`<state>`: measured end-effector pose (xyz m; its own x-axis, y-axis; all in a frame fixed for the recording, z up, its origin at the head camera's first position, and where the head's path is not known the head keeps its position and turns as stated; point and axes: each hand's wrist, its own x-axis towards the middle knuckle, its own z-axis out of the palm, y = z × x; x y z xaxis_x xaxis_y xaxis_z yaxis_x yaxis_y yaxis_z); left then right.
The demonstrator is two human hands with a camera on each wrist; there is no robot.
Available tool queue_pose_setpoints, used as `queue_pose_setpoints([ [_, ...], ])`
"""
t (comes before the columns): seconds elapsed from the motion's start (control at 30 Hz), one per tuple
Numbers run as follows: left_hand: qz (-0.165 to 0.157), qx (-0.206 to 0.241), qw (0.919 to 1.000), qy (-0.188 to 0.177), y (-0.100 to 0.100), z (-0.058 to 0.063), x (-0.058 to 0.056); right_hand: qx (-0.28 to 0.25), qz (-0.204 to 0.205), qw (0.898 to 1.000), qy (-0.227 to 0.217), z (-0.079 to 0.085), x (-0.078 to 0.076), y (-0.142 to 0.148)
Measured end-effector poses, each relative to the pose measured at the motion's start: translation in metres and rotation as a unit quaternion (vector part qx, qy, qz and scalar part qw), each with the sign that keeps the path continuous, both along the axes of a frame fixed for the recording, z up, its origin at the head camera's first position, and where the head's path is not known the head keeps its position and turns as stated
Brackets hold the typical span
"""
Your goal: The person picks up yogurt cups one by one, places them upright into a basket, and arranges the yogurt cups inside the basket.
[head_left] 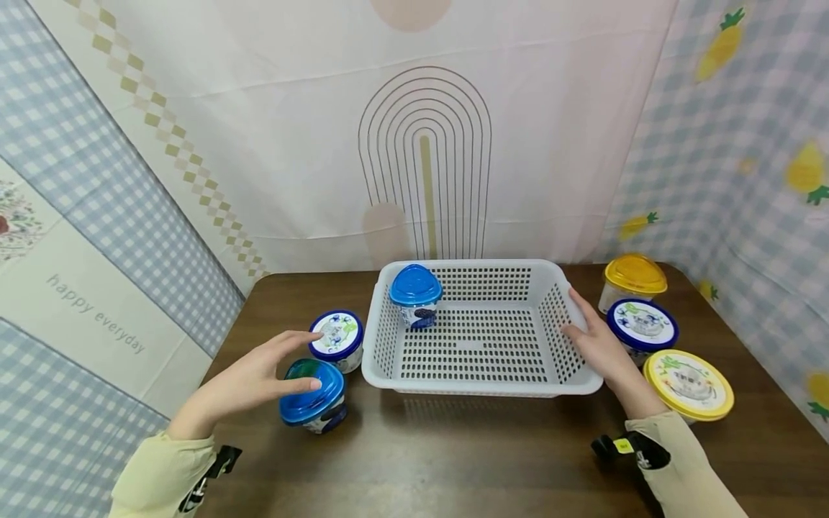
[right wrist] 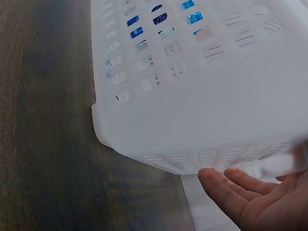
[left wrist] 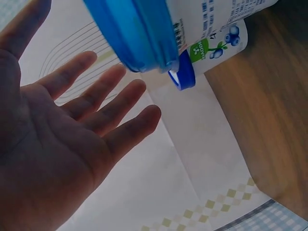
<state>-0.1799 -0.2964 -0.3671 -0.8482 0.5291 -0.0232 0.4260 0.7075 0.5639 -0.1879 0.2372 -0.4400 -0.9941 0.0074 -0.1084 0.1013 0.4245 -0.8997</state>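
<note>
My left hand (head_left: 252, 374), fingers spread, hovers over a tub with a translucent blue lid (head_left: 313, 394) on the table's left side. The left wrist view shows the palm (left wrist: 53, 139) with nothing in it, beside the blue lid (left wrist: 137, 33). Just behind stands a round tub with a white, dark-blue-rimmed lid (head_left: 336, 335). My right hand (head_left: 599, 345) holds the right rim of a white plastic basket (head_left: 479, 387), thumb over the edge; in the right wrist view, fingers (right wrist: 226, 192) lie by its outer wall. Another blue-lidded tub (head_left: 416, 295) stands inside, at the back left.
Right of the basket stand a tub with a translucent yellow lid (head_left: 635, 275), a dark-blue-rimmed tub (head_left: 642, 323) and a round yellow-rimmed tub (head_left: 689, 386). The brown wooden table (head_left: 414, 460) ends at a cloth backdrop (head_left: 298, 144).
</note>
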Motion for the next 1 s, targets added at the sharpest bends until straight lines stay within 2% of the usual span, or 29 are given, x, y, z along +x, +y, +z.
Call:
queue_pose_setpoints([
  [0.43,-0.005,-0.029,0.9995,-0.013,-0.002,-0.014,0.007,0.0,0.001,1.0,-0.004,-0.003,0.0,0.003],
  [0.63,-0.007,-0.035,0.9993,0.008,-0.004,-0.017,0.014,0.01,0.004,1.0,0.002,-0.002,-0.001,0.002],
  [0.8,-0.003,-0.03,0.9996,0.002,-0.007,-0.022,0.019,0.02,0.004,1.0,0.002,-0.002,-0.002,0.001],
  [1.0,0.0,-0.02,0.9998,0.002,-0.008,-0.027,0.018,0.027,0.001,1.0,0.006,-0.003,-0.002,0.001],
])
